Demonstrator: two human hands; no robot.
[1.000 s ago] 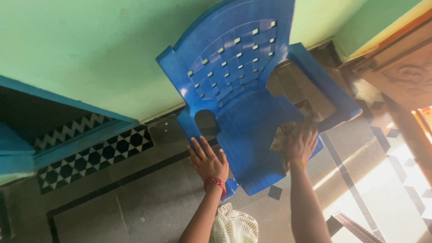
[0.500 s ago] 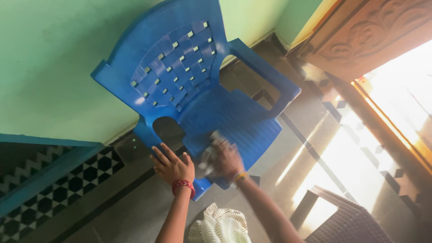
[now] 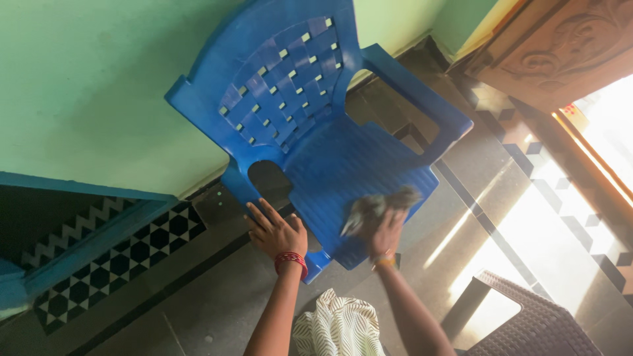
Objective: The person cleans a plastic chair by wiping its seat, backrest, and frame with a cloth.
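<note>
While the left hand (image 3: 275, 232) lies flat with its fingers spread open on the front left corner of the blue plastic chair (image 3: 343, 165), the right hand (image 3: 386, 232) presses a crumpled cloth (image 3: 376, 204) on the front edge of the seat, fingers closed on it; the cloth looks blurred. A red bangle (image 3: 291, 261) sits on the left wrist. Near the right arm stands a dark woven stool (image 3: 527, 323) on the floor. Behind the chair is a green wall (image 3: 99, 86).

Right hand (image 3: 384, 232) and its cloth (image 3: 376, 204) — motion-blurred, grip unclear.
</note>
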